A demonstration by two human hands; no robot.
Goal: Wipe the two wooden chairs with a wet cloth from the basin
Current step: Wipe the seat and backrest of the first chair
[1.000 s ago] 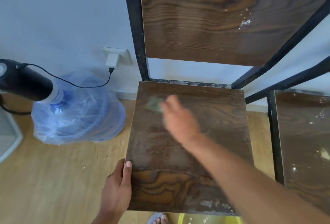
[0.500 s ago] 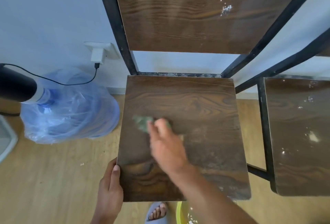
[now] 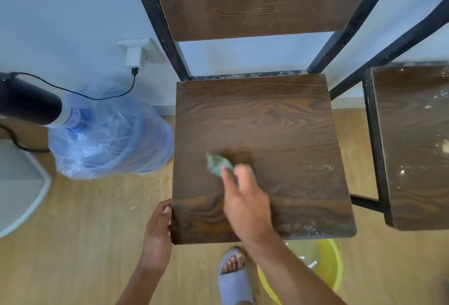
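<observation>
A dark wooden chair (image 3: 262, 115) with a black metal frame stands in front of me. My right hand (image 3: 245, 202) presses a small green cloth (image 3: 217, 164) onto the middle of its seat, slightly left. My left hand (image 3: 158, 232) grips the seat's front left corner. White specks remain along the seat's right and front edge. A second wooden chair (image 3: 413, 139), speckled with white dust, stands to the right. A yellow basin (image 3: 332, 270) sits on the floor under the first seat's front right corner, partly hidden by my right forearm.
A blue water jug in a plastic bag (image 3: 109, 139) with a black pump head (image 3: 26, 103) stands left of the chair. A charger (image 3: 134, 57) is plugged into the wall socket. A white object (image 3: 19, 183) lies at far left. My sandalled foot (image 3: 234, 273) is beside the basin.
My right hand swept the cloth from the seat's back left toward its middle and front. The left hand stayed on the front left corner. My view shifted slightly.
</observation>
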